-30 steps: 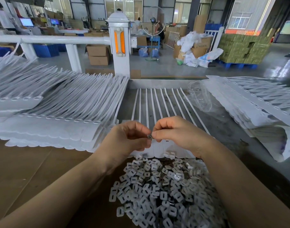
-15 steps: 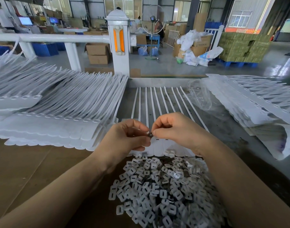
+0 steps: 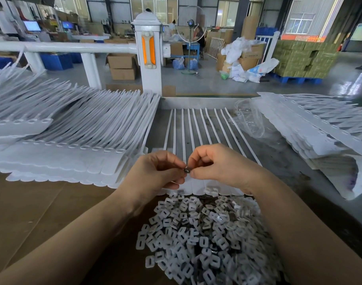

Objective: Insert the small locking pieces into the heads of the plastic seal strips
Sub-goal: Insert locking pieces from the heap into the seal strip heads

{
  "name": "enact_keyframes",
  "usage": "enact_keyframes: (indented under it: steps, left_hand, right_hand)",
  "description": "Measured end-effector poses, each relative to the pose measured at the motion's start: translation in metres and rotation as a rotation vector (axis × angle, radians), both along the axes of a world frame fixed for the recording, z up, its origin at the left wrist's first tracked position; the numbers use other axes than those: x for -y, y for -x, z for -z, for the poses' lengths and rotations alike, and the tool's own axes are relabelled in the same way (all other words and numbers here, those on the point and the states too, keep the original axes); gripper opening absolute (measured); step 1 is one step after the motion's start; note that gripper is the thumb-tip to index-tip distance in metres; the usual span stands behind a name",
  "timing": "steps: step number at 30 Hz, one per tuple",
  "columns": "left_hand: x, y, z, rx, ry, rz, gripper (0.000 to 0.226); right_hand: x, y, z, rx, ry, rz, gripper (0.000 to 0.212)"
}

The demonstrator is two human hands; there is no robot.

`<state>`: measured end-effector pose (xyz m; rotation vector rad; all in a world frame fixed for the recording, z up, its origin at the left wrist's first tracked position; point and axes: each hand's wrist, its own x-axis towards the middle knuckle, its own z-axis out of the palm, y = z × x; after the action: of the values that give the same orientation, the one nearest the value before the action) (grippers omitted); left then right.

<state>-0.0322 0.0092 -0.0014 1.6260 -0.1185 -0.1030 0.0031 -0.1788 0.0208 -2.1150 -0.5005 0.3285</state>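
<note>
Head view: both hands (image 3: 187, 168) pinching locking piece (image 3: 187, 170) above seal strips (image 3: 198, 128); loose pieces pile (image 3: 200, 239) nearer.

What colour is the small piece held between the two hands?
Dark grey, metallic-looking; the small piece shows in the head view, pinched by both hands.

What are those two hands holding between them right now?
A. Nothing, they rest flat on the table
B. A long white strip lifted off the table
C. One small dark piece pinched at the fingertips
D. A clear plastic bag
C: the left hand and right hand meet fingertip to fingertip around a small dark piece, above the row of strips and the pile of white pieces.
</note>
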Motion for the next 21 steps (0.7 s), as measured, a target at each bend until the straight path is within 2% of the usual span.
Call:
enact_keyframes:
  steps: [13,21]
  left_hand:
    - [0.0002,0.0004,-0.0022,-0.048,0.063,0.032,0.011]
    - [-0.0016,-0.0027,0.0017,-0.076,0.123,0.038,0.017]
  right_hand:
    - [-0.0001,0.0001,-0.0005,0.010,-0.007,0.003,0.015]
    - [0.0008,-0.0010,0.0004,0.035,-0.009,0.005,0.013]
